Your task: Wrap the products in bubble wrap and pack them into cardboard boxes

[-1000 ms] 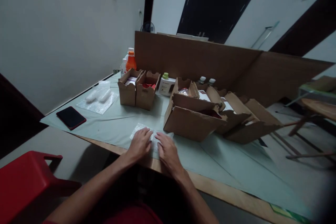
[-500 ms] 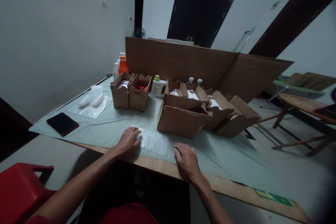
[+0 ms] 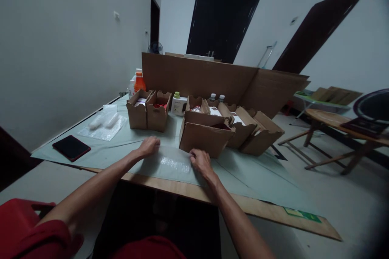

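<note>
A sheet of clear bubble wrap [image 3: 173,162] lies flat on the pale green table cover near the front edge of the table [image 3: 194,189]. My left hand [image 3: 148,146] is closed on the sheet's far left corner. My right hand [image 3: 199,161] pinches its far right corner, just in front of an open cardboard box [image 3: 204,137]. Both arms reach forward from below.
More open cardboard boxes [image 3: 148,109] stand at the middle and right, some with bottles behind them, an orange one [image 3: 139,82] among them. A black phone [image 3: 71,147] and another bubble wrap sheet [image 3: 105,123] lie at left. A tall cardboard sheet [image 3: 212,79] stands behind. A red stool [image 3: 18,220] is at lower left.
My hands have moved apart from the middle of the sheet to its far corners and closed on them. The camera has tilted up and turned.
</note>
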Demonstrator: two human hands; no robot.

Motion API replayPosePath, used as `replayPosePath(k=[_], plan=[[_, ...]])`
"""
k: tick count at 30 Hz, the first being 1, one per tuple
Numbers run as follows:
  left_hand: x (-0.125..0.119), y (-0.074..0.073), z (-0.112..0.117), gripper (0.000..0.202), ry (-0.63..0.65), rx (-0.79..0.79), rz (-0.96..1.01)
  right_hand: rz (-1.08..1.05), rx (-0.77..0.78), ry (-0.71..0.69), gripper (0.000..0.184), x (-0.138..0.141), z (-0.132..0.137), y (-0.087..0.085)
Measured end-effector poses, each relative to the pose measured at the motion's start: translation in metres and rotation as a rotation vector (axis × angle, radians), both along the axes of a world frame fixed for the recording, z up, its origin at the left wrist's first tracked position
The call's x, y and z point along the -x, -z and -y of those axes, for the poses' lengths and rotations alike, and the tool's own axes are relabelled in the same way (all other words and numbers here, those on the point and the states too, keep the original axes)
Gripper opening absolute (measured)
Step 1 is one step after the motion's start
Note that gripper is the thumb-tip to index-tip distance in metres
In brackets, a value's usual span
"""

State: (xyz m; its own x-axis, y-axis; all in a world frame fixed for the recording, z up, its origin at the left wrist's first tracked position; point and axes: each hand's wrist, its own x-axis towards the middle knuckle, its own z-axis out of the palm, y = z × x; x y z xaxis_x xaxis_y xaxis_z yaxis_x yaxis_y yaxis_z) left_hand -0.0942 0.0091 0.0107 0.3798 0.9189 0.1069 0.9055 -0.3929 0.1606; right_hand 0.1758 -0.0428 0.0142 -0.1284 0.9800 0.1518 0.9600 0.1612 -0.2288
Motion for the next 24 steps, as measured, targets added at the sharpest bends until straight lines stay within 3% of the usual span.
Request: replayPosePath(k=[3,5,10,13,18,24], plan=[[0.004,-0.010,0.015,0.020,-0.039,-0.163,0.069,-0.028,-0.142,-0.002,0.027,-0.001,0.009,-0.011],[0.008,-0.007,0.030,0.025,-0.015,-0.225,0.100,-0.037,-0.187,-0.045,0.030,-0.001,0.019,-0.008],[0.025,0.023,0.072,0.026,0.154,-0.145,0.082,-0.021,-0.125,-0.179,0.033,-0.005,0.057,0.029],[0.035,0.031,0.085,0.034,0.158,-0.105,0.083,-0.010,-0.104,-0.155,0.037,-0.005,0.073,0.041],[0.028,0.026,0.090,0.050,0.127,-0.097,0.084,0.027,-0.098,-0.112,0.037,0.022,0.074,0.031],[0.005,0.027,0.104,0.036,0.111,-0.080,0.035,0.117,-0.077,-0.162,0.040,0.066,0.079,0.026]])
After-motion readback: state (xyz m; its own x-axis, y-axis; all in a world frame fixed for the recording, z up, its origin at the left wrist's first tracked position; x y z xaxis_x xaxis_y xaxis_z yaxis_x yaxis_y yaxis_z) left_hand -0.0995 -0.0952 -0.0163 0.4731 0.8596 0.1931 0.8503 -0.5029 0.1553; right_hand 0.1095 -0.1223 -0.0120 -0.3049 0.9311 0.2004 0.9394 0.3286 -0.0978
